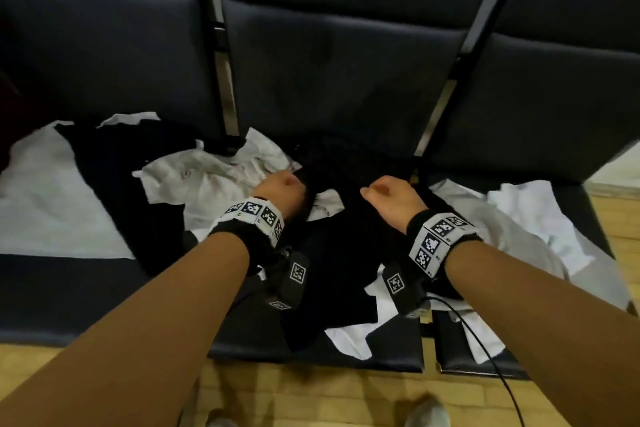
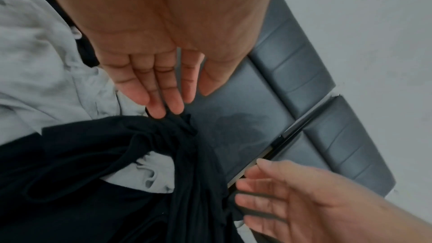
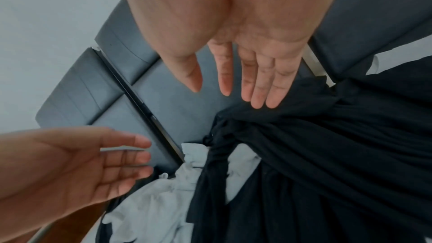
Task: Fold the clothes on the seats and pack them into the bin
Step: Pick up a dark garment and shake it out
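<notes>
A: We log both hands over the heap on the seats [image 1: 104, 295]. The left hand [image 1: 280, 189] has its fingers [image 2: 161, 97] straight and close together, tips touching a bunched ridge of the black garment [image 1: 332, 253]. Nothing pinched.

B: Agreed. The right hand [image 1: 391, 198] matches: fingers [image 3: 264, 88] extended, tips resting on the black cloth's gathered edge, thumb held apart. From the head view the knuckles hide this; the wrist views settle it.

A: Where do we place the clothes?

B: The black garment lies crumpled across the middle seat, draped over white garments [image 1: 207, 180]. More white cloth [image 1: 52, 204] lies flat on the left seat, and another white piece [image 1: 526, 218] spreads on the right seat. We see no bin in any view.

A: Why flat hands, then?

B: Our judgement: the two hands sit near opposite ends of the same bunched edge, likely to find it before lifting the black piece free of the white ones below. It lies uppermost, so it is the sensible first pick.

A: Risk?

B: The layers are tangled; a white garment may ride up with the black one. Folding has not begun.
</notes>
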### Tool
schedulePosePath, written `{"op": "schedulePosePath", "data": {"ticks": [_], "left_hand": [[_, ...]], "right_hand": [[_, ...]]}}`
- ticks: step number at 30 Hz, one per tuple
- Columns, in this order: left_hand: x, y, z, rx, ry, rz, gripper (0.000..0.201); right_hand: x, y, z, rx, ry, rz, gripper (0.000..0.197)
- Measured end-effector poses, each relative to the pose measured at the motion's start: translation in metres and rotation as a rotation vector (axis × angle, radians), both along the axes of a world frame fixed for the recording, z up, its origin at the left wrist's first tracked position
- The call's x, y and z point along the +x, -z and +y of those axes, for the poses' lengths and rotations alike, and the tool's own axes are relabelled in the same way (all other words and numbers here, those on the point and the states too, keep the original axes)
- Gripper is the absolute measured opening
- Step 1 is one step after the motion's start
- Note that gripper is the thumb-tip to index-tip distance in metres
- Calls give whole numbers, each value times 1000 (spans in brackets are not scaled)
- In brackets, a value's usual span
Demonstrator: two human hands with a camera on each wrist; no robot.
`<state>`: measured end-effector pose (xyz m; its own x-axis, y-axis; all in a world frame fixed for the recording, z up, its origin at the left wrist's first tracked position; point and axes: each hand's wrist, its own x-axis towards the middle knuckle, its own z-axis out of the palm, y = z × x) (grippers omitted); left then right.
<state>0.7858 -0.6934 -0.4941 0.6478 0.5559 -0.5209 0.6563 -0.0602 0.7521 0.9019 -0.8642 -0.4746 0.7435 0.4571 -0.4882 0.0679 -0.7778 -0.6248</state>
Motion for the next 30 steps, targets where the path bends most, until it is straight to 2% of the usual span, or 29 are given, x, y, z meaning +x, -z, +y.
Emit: {"op": "schedulePosePath", "data": {"ticks": [2, 6, 11, 13, 16, 17, 20, 23, 26, 30], "left_hand": [[17, 34, -6, 92, 80, 27, 10], [39, 88, -7, 265, 205, 82, 22], [52, 137, 11, 370, 175, 84, 61], [54, 148, 16, 398, 139, 74, 67], [53, 164, 23, 345, 152, 68, 48], [51, 167, 25, 355, 157, 58, 44], [49, 174, 29, 427, 152, 15, 26], [49, 173, 23, 415, 119, -50, 14], [45, 173, 17, 410, 60, -128, 18], [32, 162, 0, 440, 7, -226, 14]], "right_hand": [[18, 36, -9, 10, -66, -51, 31], [41, 93, -3, 58, -161, -138, 34], [62, 138, 27, 100, -246, -232, 46], [70, 149, 35, 93, -297, -331, 56], [77, 161, 42, 62, -340, -412, 60], [79, 163, 43, 48, -342, -427, 52], [80, 164, 40, 75, -321, -424, 9], [78, 167, 35, 150, -264, -413, 12], [69, 165, 30, 280, -186, -452, 12], [46, 147, 15, 442, -107, -362, 7]]}}
